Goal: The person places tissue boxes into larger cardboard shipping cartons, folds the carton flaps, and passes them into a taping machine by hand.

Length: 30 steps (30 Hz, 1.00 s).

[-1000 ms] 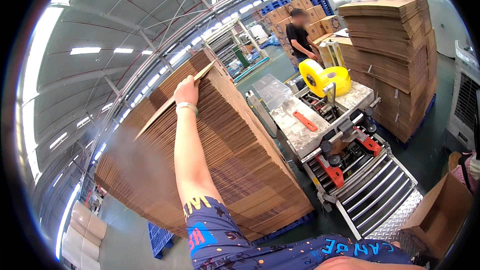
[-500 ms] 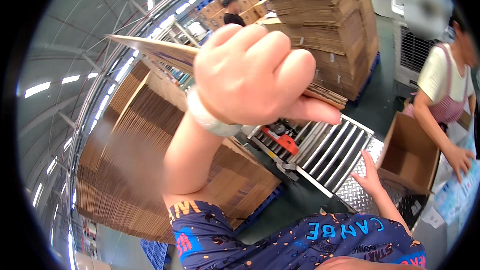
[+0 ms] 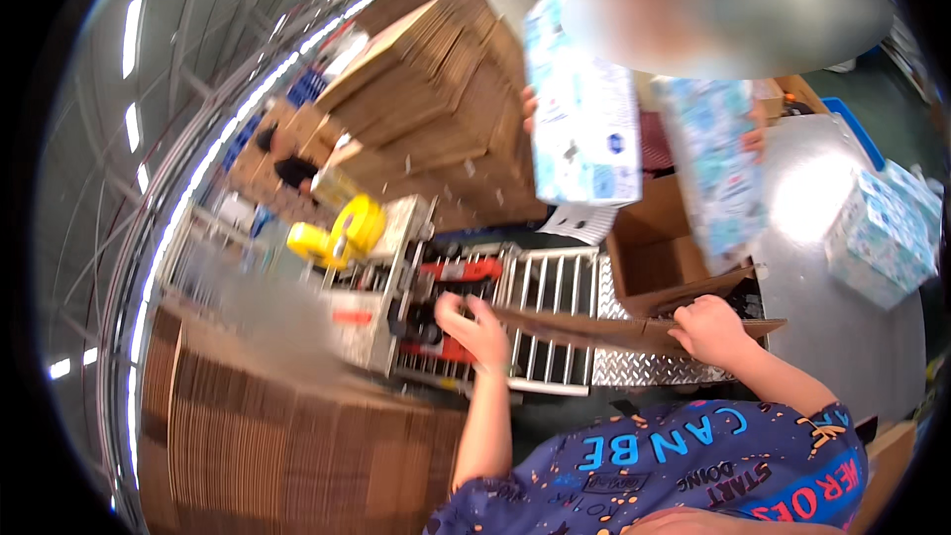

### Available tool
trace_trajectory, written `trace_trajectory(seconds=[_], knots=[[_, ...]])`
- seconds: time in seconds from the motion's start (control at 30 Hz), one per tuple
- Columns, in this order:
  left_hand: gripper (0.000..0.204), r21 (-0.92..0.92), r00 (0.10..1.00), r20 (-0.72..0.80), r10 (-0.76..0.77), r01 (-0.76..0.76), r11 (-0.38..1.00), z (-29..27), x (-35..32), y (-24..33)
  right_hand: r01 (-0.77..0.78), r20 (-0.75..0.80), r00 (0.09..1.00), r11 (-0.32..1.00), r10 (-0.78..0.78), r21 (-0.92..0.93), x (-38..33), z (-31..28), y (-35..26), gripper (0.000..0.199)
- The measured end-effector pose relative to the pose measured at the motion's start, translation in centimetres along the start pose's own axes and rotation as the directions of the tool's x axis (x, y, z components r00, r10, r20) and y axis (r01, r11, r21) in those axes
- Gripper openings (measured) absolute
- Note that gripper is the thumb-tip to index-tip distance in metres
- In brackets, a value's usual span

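Observation:
A folded brown cardboard carton (image 3: 594,329), seen nearly edge-on, lies across in front of me over the roller conveyor (image 3: 545,362) and a metal tread plate (image 3: 639,371). My right hand (image 3: 711,330) is closed over its upper edge near the right end. By its left end is my left hand (image 3: 475,334), thumb and curled fingers apart; the cardboard shows outside the thumb, with nothing visible between the fingers. Just beyond the cardboard stands an open carton (image 3: 649,248). Above it, a co-worker holds two blue-and-white soft packs (image 3: 584,109), one in each hand.
Left of the conveyor's rollers is a machine with red parts (image 3: 466,272) and yellow tape rolls (image 3: 359,225). Stacked flat cartons (image 3: 297,436) stand at the near left, another stack (image 3: 436,109) beyond. A metal table (image 3: 807,168) at right holds more blue-and-white packs (image 3: 882,238).
My left hand has come down from high in front of me and loosened from the cardboard. My right hand has closed on the cardboard. The co-worker has lifted packs. My view has turned right.

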State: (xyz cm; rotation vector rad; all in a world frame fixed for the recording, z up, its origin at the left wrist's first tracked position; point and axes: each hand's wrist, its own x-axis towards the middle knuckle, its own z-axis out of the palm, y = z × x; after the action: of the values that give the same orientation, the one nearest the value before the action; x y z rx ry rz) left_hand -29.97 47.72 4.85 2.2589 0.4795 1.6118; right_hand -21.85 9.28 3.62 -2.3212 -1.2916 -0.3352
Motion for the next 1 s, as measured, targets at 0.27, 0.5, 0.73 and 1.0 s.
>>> trace_trajectory(seconds=[0.27,0.5,0.73,1.0], knots=[[0.065,-0.211,0.357,0.877,0.323,-0.317,0.925,0.8,-2.9,0.4,-0.206,-0.177,0.974,0.872,0.140,-0.443,-2.9,2.8,-0.8,0.052],[0.062,-0.253,0.243,0.892,0.381,-0.430,0.867,7.3,-1.2,-0.5,-0.204,-0.299,0.943,0.965,0.148,-0.167,-7.1,5.4,-3.9,0.014],[0.043,0.106,0.269,0.963,-0.004,-0.366,0.925,6.0,1.1,-3.5,0.024,-0.055,0.998,1.000,-0.023,0.018,-7.2,-1.9,-1.6,0.012],[0.046,0.029,0.283,0.959,-0.010,-0.065,0.997,6.3,-7.5,11.2,0.171,0.734,0.668,0.985,-0.122,0.008,-7.6,-6.4,2.4,0.015]])
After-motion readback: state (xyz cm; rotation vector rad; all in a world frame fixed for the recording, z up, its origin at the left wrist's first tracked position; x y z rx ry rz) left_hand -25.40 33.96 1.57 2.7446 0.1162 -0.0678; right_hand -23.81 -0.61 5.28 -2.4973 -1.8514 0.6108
